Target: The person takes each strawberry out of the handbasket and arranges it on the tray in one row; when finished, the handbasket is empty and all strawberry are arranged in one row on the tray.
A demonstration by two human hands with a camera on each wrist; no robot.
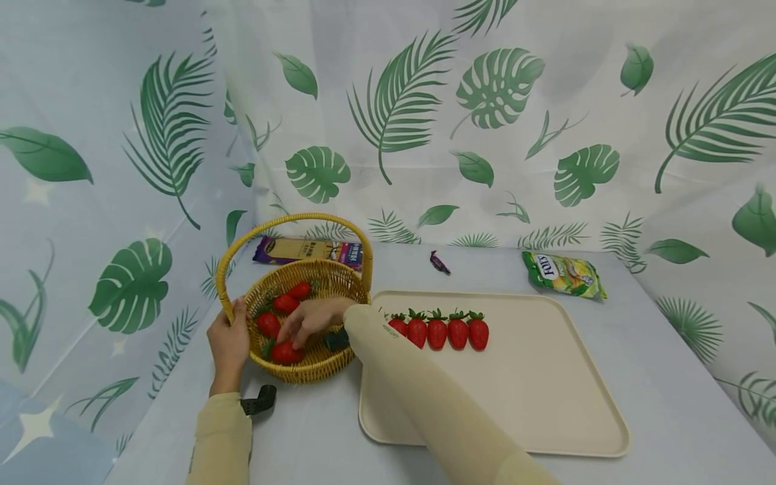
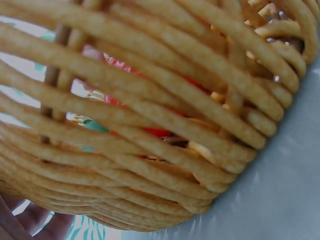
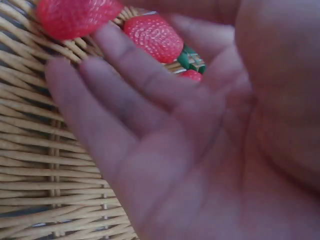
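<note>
A yellow wicker basket [image 1: 303, 374] with a tall arched handle stands on the left of the table. My left hand [image 1: 230, 340] grips its left rim near the handle's foot. Red strawberries with green leaves lie inside, one of them [image 1: 269, 324] by the left wall. My right hand [image 1: 315, 316] reaches into the basket, its fingers rather straight, fingertips at the nearest strawberry [image 1: 287, 353]. That strawberry [image 3: 77, 17] shows beyond the fingers in the right wrist view. Basket weave [image 2: 150, 100] fills most of the left wrist view.
A beige tray [image 1: 515, 404] lies right of the basket, with a row of several strawberries [image 1: 437, 333] under its back edge. Behind the basket is a purple and gold packet [image 1: 297, 250]. A small purple wrapped candy [image 1: 440, 263] and a green FOX'S bag [image 1: 564, 275] lie farther back.
</note>
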